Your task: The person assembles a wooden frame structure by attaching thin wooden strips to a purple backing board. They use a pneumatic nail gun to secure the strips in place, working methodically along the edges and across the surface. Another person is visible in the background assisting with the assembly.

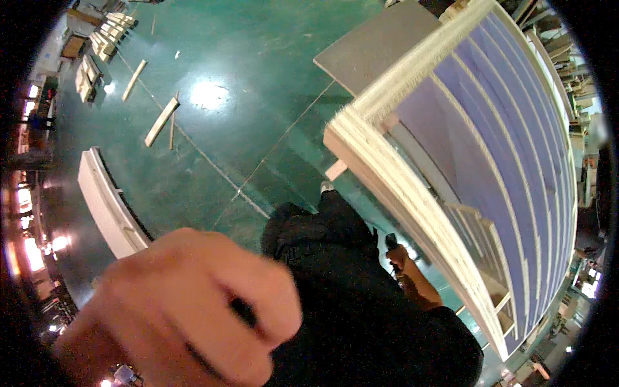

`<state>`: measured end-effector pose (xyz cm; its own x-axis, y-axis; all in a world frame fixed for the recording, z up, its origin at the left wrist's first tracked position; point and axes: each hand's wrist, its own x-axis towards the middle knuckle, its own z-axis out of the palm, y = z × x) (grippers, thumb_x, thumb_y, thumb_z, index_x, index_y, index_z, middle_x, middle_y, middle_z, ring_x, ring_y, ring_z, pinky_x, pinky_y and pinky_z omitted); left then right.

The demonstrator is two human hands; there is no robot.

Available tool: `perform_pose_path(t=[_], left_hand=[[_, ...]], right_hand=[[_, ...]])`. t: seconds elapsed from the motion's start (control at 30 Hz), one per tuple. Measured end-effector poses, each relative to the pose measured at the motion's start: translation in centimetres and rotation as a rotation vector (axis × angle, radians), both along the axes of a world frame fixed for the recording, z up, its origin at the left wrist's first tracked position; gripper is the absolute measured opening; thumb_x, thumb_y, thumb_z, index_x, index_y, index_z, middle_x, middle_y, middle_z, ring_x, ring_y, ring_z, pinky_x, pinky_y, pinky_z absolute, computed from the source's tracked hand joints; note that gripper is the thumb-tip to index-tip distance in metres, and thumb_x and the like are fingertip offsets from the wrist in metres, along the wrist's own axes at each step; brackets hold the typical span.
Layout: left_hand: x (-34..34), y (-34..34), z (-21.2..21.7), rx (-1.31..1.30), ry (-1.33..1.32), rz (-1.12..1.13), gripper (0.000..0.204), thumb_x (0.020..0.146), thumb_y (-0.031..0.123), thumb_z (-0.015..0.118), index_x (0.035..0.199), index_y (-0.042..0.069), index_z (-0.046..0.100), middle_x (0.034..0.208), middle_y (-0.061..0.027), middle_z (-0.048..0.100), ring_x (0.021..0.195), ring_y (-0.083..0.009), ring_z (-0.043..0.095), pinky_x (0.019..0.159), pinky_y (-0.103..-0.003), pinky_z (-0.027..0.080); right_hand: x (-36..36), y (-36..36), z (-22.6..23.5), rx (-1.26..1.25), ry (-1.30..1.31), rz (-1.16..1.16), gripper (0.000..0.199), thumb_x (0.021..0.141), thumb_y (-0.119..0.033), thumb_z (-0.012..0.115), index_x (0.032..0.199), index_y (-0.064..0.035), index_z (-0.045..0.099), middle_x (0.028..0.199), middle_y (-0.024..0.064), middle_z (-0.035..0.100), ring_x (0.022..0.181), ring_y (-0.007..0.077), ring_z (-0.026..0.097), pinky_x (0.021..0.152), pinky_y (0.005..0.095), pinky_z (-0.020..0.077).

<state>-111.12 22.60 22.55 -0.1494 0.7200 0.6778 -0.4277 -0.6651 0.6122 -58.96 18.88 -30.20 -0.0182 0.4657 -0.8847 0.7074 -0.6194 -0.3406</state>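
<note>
Close to the camera at the lower left, my left hand (187,303) is raised with its fingers curled in. Whatever it may hold is hidden. Down by my right side, my right hand (401,257) is closed around a black hand tool (391,241), whose exact kind I cannot make out. Just beyond that hand stands a large pale wooden frame (419,213), bent by the lens. Long, narrow wooden slats (496,132) run across its bluish-purple panels (471,135). Neither hand touches the frame.
A flat grey-brown board (380,48) lies behind the frame's far corner. On the green floor (258,71) are loose wooden strips (161,121) and a group of short wood pieces (111,35). A long whitish beam or panel (106,206) lies at the left.
</note>
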Motion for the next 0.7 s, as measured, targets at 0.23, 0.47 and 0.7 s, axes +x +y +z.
perform_pose_path(t=[0.23, 0.47, 0.7], left_hand=[[-14.6, 14.8, 0.5, 0.301, 0.075, -0.783, 0.032, 0.092, 0.013, 0.054, 0.06, 0.012, 0.059, 0.064, -0.0023, 0.065, 0.047, -0.0107, 0.056, 0.04, -0.027, 0.034], [-29.8, 21.4, 0.3, 0.151, -0.091, -0.781, 0.029, 0.092, 0.017, 0.063, 0.063, 0.019, 0.055, 0.064, 0.0021, 0.06, 0.046, -0.012, 0.047, 0.048, -0.028, 0.035], [-38.7, 30.5, 2.3, 0.263, 0.023, -1.14, 0.022, 0.098, 0.025, 0.062, 0.119, 0.03, 0.059, 0.066, 0.0036, 0.062, 0.046, -0.0109, 0.049, 0.052, -0.031, 0.036]], right_hand=[[-12.8, 4.5, -1.8, 0.132, -0.064, 0.119, 0.036, 0.091, -0.033, 0.069, 0.116, -0.0075, 0.061, 0.081, 0.0103, 0.068, 0.063, 0.0271, 0.065, 0.054, 0.0401, 0.053], [-34.2, 5.0, 4.5, 0.15, -0.126, -0.485, 0.018, 0.078, -0.019, 0.074, 0.082, -0.0038, 0.065, 0.068, 0.0103, 0.067, 0.053, 0.0228, 0.063, 0.054, 0.0421, 0.0535], [-49.4, 0.5, 9.7, 0.27, -0.076, -0.508, 0.024, 0.091, -0.031, 0.067, 0.103, -0.0101, 0.068, 0.081, 0.0042, 0.066, 0.064, 0.0177, 0.058, 0.054, 0.0344, 0.0465]])
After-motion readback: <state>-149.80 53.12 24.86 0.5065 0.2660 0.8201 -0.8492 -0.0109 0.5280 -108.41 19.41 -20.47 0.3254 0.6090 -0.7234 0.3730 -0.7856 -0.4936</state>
